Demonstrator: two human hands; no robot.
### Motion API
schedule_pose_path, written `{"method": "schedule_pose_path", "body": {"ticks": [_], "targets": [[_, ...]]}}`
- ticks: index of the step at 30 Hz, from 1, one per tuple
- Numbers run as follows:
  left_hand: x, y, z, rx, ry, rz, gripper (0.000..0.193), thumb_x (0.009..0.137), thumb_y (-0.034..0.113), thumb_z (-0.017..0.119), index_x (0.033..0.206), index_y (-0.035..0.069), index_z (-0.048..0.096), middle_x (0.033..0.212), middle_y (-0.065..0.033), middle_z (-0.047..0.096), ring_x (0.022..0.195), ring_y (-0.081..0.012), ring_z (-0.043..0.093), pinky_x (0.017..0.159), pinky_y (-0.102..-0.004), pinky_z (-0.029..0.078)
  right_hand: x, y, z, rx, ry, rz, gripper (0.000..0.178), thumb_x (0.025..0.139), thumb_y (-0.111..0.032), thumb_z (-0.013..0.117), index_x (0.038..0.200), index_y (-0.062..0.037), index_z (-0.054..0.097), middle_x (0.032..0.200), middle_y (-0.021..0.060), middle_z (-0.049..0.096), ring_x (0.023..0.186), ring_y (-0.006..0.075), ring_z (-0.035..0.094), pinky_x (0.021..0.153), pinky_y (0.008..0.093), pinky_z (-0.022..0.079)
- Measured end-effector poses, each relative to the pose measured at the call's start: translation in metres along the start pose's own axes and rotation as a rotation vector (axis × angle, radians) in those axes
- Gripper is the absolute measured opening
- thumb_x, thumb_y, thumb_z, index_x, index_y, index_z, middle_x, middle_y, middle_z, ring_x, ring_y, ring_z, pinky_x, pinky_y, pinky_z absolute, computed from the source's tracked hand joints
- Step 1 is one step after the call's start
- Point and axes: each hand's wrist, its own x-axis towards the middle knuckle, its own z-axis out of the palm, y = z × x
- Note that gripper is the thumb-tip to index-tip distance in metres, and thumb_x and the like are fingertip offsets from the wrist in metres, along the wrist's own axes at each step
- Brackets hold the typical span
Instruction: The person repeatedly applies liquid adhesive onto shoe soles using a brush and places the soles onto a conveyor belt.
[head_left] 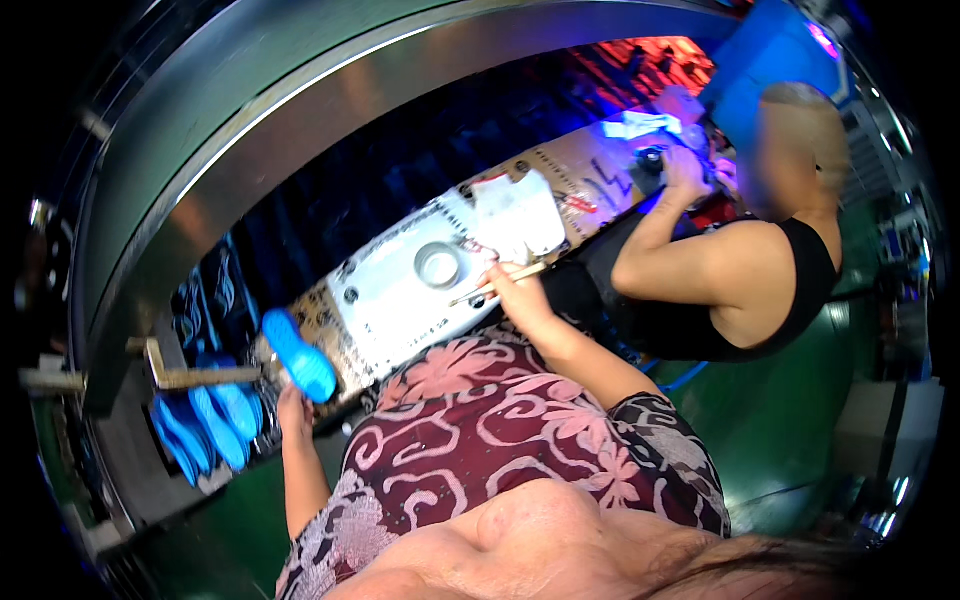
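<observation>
A blue shoe sole (300, 355) is at the left end of the cardboard-covered bench. My left hand (294, 408) is closed at the sole's near end, its fingers partly hidden. Over the white sheet (390, 315) my right hand (515, 298) grips a thin brush (527, 271) with a pale wooden handle. The brush slants down to the left, its tip just above or on the sheet. Beside that tip stands a round metal tin (437, 266) with whitish contents, a little beyond my right hand.
Several blue soles (205, 425) stand in a row at the lower left, near a wooden bar (205, 376). A dark conveyor (330, 205) runs behind the bench under a curved metal housing (250, 115). On the right, a co-worker (740, 270) handles things under bluish light.
</observation>
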Motion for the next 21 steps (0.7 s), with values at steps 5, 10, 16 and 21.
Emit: {"method": "schedule_pose_path", "body": {"ticks": [5, 10, 16, 21], "targets": [[0.019, -0.017, 0.019, 0.279, 0.143, 0.277, 0.021, 0.081, 0.016, 0.052, 0.093, -0.001, 0.052, 0.06, -0.003, 0.054, 0.038, -0.012, 0.047, 0.036, -0.0243, 0.038, -0.001, 0.0, -0.002, 0.013, 0.009, -0.002, 0.029, 0.09, -0.022, 0.048, 0.073, -0.0003, 0.059, 0.068, 0.0036, 0.058, 0.058, 0.0072, 0.049, 0.056, 0.0196, 0.04], [-0.007, -0.02, 0.012, 0.942, 0.229, 0.411, 0.026, 0.075, 0.013, 0.054, 0.099, 0.005, 0.054, 0.07, -0.0107, 0.058, 0.058, -0.0254, 0.057, 0.055, -0.0361, 0.046, -0.001, -0.003, -0.005, -0.047, -0.021, 0.002, 0.032, 0.09, -0.024, 0.047, 0.072, -0.0008, 0.059, 0.066, 0.002, 0.056, 0.058, 0.007, 0.048, 0.056, 0.0197, 0.039], [-0.078, -0.029, 0.027, 0.437, 0.128, 0.169, 0.035, 0.077, 0.025, 0.062, 0.101, 0.003, 0.051, 0.068, -0.0044, 0.056, 0.058, -0.0166, 0.056, 0.051, -0.0285, 0.044, 0.0, -0.001, 0.0, -0.044, -0.039, 0.031, 0.032, 0.09, -0.023, 0.047, 0.073, 0.0, 0.06, 0.062, 0.0024, 0.055, 0.058, 0.0077, 0.047, 0.056, 0.0206, 0.038], [-0.081, 0.012, 0.042, -0.622, -0.508, -0.291, 0.027, 0.082, 0.023, 0.055, 0.102, 0.006, 0.048, 0.08, -0.0051, 0.057, 0.061, -0.0142, 0.054, 0.047, -0.0227, 0.041, 0.003, -0.015, 0.007, -0.065, -0.049, 0.031, 0.032, 0.09, -0.023, 0.047, 0.072, 0.0004, 0.06, 0.063, 0.0029, 0.055, 0.058, 0.0083, 0.047, 0.057, 0.0207, 0.038]]}}
